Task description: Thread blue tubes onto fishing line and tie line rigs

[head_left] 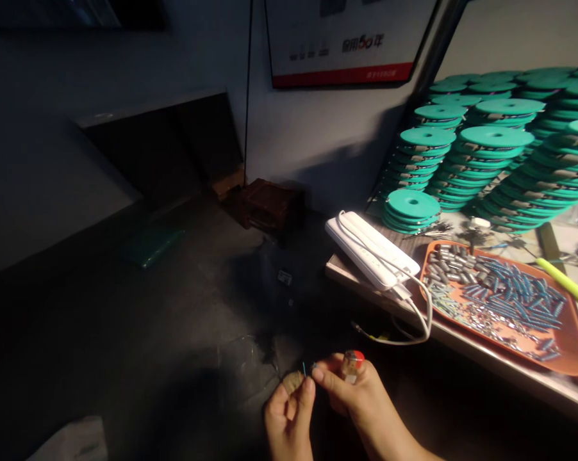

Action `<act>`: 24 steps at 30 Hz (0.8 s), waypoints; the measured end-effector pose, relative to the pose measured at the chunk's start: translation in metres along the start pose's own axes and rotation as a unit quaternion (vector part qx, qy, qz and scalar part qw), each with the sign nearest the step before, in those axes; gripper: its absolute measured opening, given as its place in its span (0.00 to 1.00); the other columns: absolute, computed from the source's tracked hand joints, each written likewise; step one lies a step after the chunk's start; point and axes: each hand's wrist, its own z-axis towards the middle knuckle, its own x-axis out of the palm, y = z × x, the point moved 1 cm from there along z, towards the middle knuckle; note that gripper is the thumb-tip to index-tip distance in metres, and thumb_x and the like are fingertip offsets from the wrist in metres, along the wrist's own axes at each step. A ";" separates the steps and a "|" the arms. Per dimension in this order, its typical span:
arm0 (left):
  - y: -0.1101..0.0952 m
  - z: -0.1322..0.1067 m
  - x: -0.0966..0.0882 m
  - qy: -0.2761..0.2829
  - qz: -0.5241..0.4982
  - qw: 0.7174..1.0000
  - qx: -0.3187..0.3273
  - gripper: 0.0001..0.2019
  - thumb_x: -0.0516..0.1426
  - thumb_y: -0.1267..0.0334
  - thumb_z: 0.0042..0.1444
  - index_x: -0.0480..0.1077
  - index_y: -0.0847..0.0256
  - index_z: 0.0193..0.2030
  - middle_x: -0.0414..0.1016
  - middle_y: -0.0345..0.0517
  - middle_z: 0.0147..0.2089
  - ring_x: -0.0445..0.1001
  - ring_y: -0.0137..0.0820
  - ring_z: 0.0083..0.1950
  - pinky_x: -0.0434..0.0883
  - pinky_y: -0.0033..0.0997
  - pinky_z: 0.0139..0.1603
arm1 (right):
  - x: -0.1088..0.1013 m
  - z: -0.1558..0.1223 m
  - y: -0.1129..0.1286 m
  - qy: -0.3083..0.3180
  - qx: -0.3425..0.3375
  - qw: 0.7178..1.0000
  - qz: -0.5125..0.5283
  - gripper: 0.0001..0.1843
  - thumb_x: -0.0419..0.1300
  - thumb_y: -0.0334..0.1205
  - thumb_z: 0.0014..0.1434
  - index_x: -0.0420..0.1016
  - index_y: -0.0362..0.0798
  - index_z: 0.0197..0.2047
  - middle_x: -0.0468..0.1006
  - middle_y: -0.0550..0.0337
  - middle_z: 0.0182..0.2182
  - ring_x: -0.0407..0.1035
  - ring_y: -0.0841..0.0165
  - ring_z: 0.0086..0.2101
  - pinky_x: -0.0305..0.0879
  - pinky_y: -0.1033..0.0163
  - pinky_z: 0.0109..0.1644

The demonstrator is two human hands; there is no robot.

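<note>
Low in the head view, my two hands meet over a dark floor. My left hand (289, 419) is closed, thumb and forefinger pinched on a tiny blue piece (304, 369). My right hand (354, 397) is closed too; it grips a small lighter with a red cap (352, 365) and its fingertips touch the same tiny piece. To the right, an orange tray (575, 358) holds several small blue and silver parts.
A white power bank (366, 250) with a white cable (426, 314) lies on the table edge. Stacks of green discs (491, 160) stand behind the tray. A yellow-green pen (565, 282) lies at right. A dark brown box (267, 205) sits by the wall.
</note>
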 end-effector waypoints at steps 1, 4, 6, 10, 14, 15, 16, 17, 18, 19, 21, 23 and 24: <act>0.000 0.000 0.000 -0.002 0.000 1.000 -0.001 0.13 0.66 0.56 0.36 0.75 0.64 0.24 0.78 0.48 0.24 0.77 0.38 0.31 0.74 0.29 0.33 | 0.000 0.000 0.000 0.001 0.000 1.000 0.004 0.21 0.70 0.52 0.31 0.69 0.44 0.16 0.50 0.72 0.11 0.42 0.79 0.15 0.37 0.68 0.18; 0.001 0.000 -0.001 -0.003 -0.005 1.000 -0.004 0.12 0.66 0.56 0.36 0.75 0.64 0.24 0.77 0.46 0.24 0.76 0.37 0.31 0.73 0.28 0.34 | -0.001 0.001 -0.003 0.008 -0.004 1.000 0.008 0.19 0.71 0.48 0.31 0.70 0.43 0.17 0.51 0.73 0.10 0.43 0.80 0.14 0.37 0.68 0.17; 0.001 0.001 -0.001 0.005 -0.010 1.000 -0.003 0.12 0.65 0.57 0.37 0.75 0.64 0.25 0.77 0.46 0.24 0.76 0.36 0.31 0.73 0.27 0.35 | -0.002 0.001 -0.004 0.008 -0.007 1.000 0.007 0.18 0.70 0.48 0.34 0.71 0.43 0.19 0.53 0.72 0.11 0.44 0.80 0.15 0.38 0.69 0.18; 0.004 0.002 -0.003 0.012 -0.021 1.000 -0.003 0.11 0.65 0.57 0.37 0.74 0.64 0.24 0.77 0.45 0.24 0.75 0.34 0.30 0.72 0.25 0.33 | -0.002 0.000 -0.005 0.020 -0.001 1.000 0.023 0.17 0.68 0.47 0.37 0.69 0.43 0.21 0.54 0.72 0.11 0.45 0.80 0.14 0.39 0.70 0.17; 0.011 0.003 -0.007 0.030 -0.009 1.000 -0.001 0.11 0.65 0.57 0.38 0.74 0.63 0.25 0.76 0.45 0.24 0.74 0.34 0.29 0.71 0.24 0.32 | 0.000 0.000 -0.003 0.032 -0.008 0.999 0.037 0.13 0.64 0.44 0.40 0.70 0.43 0.26 0.56 0.72 0.12 0.45 0.80 0.14 0.38 0.71 0.17; 0.013 0.003 -0.009 0.034 0.002 0.999 0.002 0.11 0.64 0.56 0.39 0.74 0.63 0.25 0.76 0.45 0.24 0.74 0.33 0.29 0.71 0.24 0.32 | -0.001 0.000 -0.002 0.031 -0.011 0.999 0.033 0.12 0.63 0.43 0.41 0.69 0.43 0.25 0.56 0.72 0.12 0.45 0.80 0.14 0.39 0.71 0.17; 0.015 0.003 -0.010 0.038 0.014 0.999 0.005 0.12 0.64 0.56 0.39 0.74 0.63 0.25 0.75 0.45 0.23 0.73 0.33 0.28 0.70 0.25 0.31 | -0.001 0.001 -0.002 0.027 -0.014 0.999 0.027 0.12 0.62 0.43 0.42 0.68 0.44 0.24 0.55 0.72 0.12 0.45 0.80 0.14 0.39 0.70 0.17; 0.017 0.004 -0.012 0.045 0.027 0.999 0.009 0.12 0.64 0.55 0.39 0.74 0.63 0.24 0.74 0.44 0.22 0.72 0.32 0.27 0.69 0.24 0.31 | -0.002 0.001 -0.001 0.024 -0.017 0.999 0.021 0.11 0.62 0.42 0.42 0.66 0.44 0.22 0.55 0.72 0.13 0.44 0.80 0.15 0.40 0.70 0.17; 0.020 0.004 -0.014 0.053 0.041 0.998 0.014 0.12 0.64 0.55 0.39 0.73 0.63 0.23 0.72 0.43 0.21 0.71 0.31 0.27 0.68 0.24 0.30 | -0.002 0.002 -0.001 0.022 -0.020 0.999 0.015 0.11 0.62 0.42 0.42 0.65 0.44 0.21 0.55 0.71 0.13 0.44 0.80 0.15 0.40 0.70 0.17; 0.022 0.004 -0.015 0.061 0.054 0.997 0.018 0.13 0.63 0.54 0.40 0.72 0.63 0.22 0.71 0.42 0.21 0.70 0.31 0.26 0.67 0.23 0.30 | -0.003 0.002 0.000 0.022 -0.022 0.999 0.012 0.11 0.61 0.42 0.42 0.64 0.45 0.21 0.54 0.71 0.14 0.44 0.79 0.15 0.40 0.70 0.18; 0.025 0.005 -0.017 0.073 0.077 0.994 0.028 0.14 0.63 0.53 0.40 0.72 0.62 0.21 0.69 0.41 0.20 0.67 0.30 0.26 0.66 0.23 0.30 | -0.003 0.003 0.001 0.026 -0.021 0.999 0.007 0.11 0.61 0.42 0.42 0.63 0.45 0.20 0.53 0.71 0.14 0.43 0.79 0.16 0.40 0.70 0.18; 0.027 0.006 -0.019 0.079 0.094 0.992 0.033 0.14 0.62 0.52 0.41 0.72 0.62 0.21 0.69 0.41 0.20 0.66 0.29 0.26 0.65 0.24 0.31 | -0.003 0.003 0.001 0.030 -0.019 0.999 0.002 0.12 0.61 0.42 0.42 0.63 0.45 0.20 0.53 0.71 0.14 0.44 0.79 0.16 0.40 0.69 0.18; 0.026 0.006 -0.019 0.083 0.100 0.991 0.038 0.14 0.62 0.53 0.42 0.71 0.62 0.20 0.69 0.41 0.20 0.66 0.29 0.26 0.65 0.24 0.31 | -0.003 0.003 0.001 0.032 -0.018 0.999 -0.001 0.12 0.61 0.43 0.42 0.63 0.45 0.20 0.54 0.71 0.14 0.44 0.79 0.16 0.40 0.69 0.19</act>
